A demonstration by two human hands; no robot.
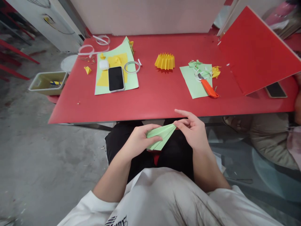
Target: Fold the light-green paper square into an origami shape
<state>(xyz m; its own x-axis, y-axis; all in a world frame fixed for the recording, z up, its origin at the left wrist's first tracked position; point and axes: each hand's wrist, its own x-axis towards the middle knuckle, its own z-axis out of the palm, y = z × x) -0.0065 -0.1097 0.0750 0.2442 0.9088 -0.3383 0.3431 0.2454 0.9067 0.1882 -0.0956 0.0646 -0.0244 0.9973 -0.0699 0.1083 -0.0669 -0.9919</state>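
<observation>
Above my lap I hold a folded piece of green paper (pixel 164 135), creased lengthwise and narrowing to a tip on the right. My left hand (pixel 139 139) is closed around its wider end, the thumb lying across the front. With thumb and fingers my right hand (pixel 191 128) pinches the narrow tip, while its index finger sticks out towards the table. Ahead on the red table stands a pleated yellow paper fan piece (pixel 165 61), untouched. The paper's underside and the fingers behind it are hidden.
On the left, green sheets (pixel 131 84) carry a phone (pixel 116 79), a white case (pixel 104 65) and a tape roll (pixel 125 69). An orange utility knife (pixel 208 88) and paper scraps lie right. A red board (pixel 258 53) leans there; another person's leg (pixel 270 138) is beside me.
</observation>
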